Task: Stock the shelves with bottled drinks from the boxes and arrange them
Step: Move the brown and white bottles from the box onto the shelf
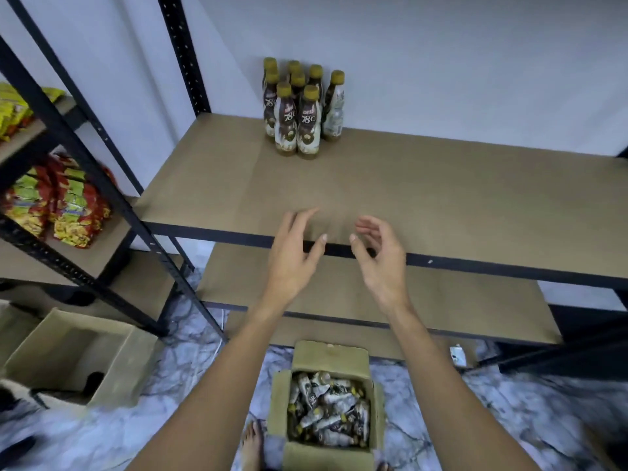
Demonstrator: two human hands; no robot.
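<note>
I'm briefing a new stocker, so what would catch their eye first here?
A tight cluster of brown-capped bottles stands at the back of the wide shelf. The left hand and right hand hover empty at its front edge, above an open box on the floor packed with more of them.

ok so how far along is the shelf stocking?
Early. Done: a small cluster of upright bottles stands at the back of the upper shelf. In hand: nothing; the left hand and right hand are both open above the shelf's front edge. Left: the floor box holds a heap of bottles to move up and line up.
</note>
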